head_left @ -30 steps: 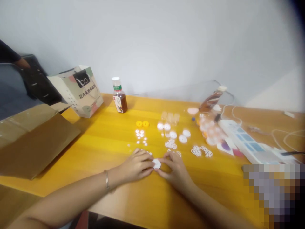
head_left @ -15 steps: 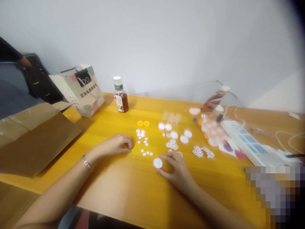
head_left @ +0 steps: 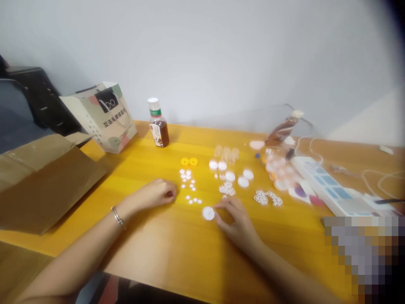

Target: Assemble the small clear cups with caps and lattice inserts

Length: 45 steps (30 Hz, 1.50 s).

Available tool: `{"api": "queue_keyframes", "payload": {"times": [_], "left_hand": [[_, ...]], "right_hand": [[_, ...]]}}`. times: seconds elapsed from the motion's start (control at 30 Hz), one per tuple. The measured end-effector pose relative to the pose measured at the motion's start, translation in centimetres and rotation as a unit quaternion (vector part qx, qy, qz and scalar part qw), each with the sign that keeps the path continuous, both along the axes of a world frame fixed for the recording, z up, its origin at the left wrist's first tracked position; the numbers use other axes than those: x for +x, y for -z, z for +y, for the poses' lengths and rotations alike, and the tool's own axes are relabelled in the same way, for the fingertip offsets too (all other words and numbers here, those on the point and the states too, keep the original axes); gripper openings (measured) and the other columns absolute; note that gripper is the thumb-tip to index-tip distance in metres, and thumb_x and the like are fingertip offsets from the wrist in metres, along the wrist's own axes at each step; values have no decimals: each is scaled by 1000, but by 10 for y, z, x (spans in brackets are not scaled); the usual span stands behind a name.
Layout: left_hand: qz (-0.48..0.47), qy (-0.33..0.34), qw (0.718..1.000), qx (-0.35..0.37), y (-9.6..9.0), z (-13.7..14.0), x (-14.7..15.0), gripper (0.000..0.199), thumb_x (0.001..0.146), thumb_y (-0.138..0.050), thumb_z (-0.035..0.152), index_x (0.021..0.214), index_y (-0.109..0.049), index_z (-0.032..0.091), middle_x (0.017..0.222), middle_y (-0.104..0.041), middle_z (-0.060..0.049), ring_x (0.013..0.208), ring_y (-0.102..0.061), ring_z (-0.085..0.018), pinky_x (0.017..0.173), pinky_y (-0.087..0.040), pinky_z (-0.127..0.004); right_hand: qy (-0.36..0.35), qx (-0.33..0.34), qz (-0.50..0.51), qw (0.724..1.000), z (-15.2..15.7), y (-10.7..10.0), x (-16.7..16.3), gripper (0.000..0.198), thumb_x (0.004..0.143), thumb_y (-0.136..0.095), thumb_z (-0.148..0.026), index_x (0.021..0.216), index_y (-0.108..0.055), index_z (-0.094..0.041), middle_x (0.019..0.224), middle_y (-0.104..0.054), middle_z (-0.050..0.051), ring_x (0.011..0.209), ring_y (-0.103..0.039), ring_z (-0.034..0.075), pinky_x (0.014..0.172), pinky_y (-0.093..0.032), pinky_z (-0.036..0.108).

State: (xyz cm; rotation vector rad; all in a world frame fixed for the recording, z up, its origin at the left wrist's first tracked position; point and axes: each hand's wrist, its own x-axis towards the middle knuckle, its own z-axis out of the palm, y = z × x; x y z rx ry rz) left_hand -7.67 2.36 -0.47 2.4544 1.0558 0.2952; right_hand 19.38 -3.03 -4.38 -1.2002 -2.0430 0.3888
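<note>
A white round gear-like disc [head_left: 208, 213] lies flat on the wooden table [head_left: 152, 249]. At its right edge is my right hand [head_left: 236, 217], thumb and index finger apart; the thumb tip looks in contact with the rim. My left hand [head_left: 160, 192] rests on the table left of the small white round pieces [head_left: 193, 199], its fingers curled in; whatever they may hold is hidden. Two yellow wheels [head_left: 189, 161] lie beyond these pieces. Past my right hand are white perforated pieces [head_left: 227, 188], with larger white discs [head_left: 243, 181] behind them.
A cardboard box [head_left: 53, 185] and a paper bag [head_left: 107, 118] stand at left. A bottle of dark liquid [head_left: 160, 131] is at the back, another bottle [head_left: 281, 131] leans at right. White perforated strips [head_left: 268, 198], clear pieces [head_left: 226, 153] and a white-blue tray [head_left: 329, 185] lie rightward.
My right thumb has drawn back from the disc's near edge to its right edge. My left fingers have curled in further. The view has shifted slightly; a person's arm at far left has mostly gone.
</note>
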Motion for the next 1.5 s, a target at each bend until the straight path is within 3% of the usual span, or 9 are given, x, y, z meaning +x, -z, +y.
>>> {"api": "queue_keyframes", "payload": {"times": [0.1,0.23,0.6,0.7,0.9,1.1,1.23,1.37,1.5], "left_hand": [[-104,-14,993,-54,3,-13,23,14,81,-49,24,81,-60,16,81,-63,-2,72,-57,-11,69,-42,-22],[-256,-69,958,-110,13,-34,59,18,83,-49,30,80,-59,14,80,-64,-3,75,-57,-12,71,-44,-24],[-290,-80,940,-158,25,-46,80,16,83,-49,25,76,-59,15,79,-63,-2,74,-56,-11,69,-44,-24],[-273,-68,954,-105,24,-46,79,17,84,-48,28,82,-60,16,82,-63,-3,76,-56,-12,70,-44,-25],[-173,9,975,140,23,-44,73,18,84,-49,27,97,-60,21,85,-63,-3,78,-55,-13,71,-38,-28],[-131,36,971,197,26,-45,72,17,85,-47,23,99,-58,22,85,-63,-2,80,-54,-13,70,-37,-27],[-136,31,971,193,26,-45,72,16,85,-48,23,97,-58,20,84,-63,-3,80,-54,-14,71,-37,-27],[-168,25,973,157,30,-41,72,14,84,-48,23,92,-59,18,84,-63,-3,78,-54,-13,72,-37,-26],[-166,24,977,130,37,-36,73,14,84,-48,25,89,-59,18,82,-62,-3,78,-54,-13,72,-37,-26]], "right_hand": [[-6,-14,40,999,-3,-3,-5,6,76,-53,-19,77,-59,-22,74,-59,3,73,-54,19,67,-44,33],[-33,-66,103,992,-9,-6,-12,7,75,-53,-18,72,-59,-22,70,-60,2,67,-55,16,63,-45,29],[-16,-171,169,971,-13,-5,-15,8,75,-55,-23,68,-59,-20,66,-58,1,62,-52,14,58,-44,25],[-17,-204,183,962,-12,-6,-14,12,76,-54,-26,68,-60,-19,61,-56,0,57,-49,12,54,-42,24],[-13,-228,168,959,-9,-8,-11,17,78,-52,-31,71,-62,-19,60,-56,0,56,-48,12,53,-41,23],[-11,-236,162,958,-9,-7,-12,17,78,-52,-31,70,-62,-19,59,-54,-1,55,-48,12,52,-40,23],[-17,-211,139,967,-8,-6,-10,16,79,-51,-29,72,-62,-19,60,-56,0,56,-49,13,53,-41,24],[-13,-108,90,990,-7,-4,-4,7,76,-55,-24,80,-60,-21,69,-60,2,65,-55,15,61,-45,27],[-37,-24,48,998,-6,0,-3,20,71,-58,-18,90,-55,-22,84,-63,4,79,-59,19,73,-47,32]]}}
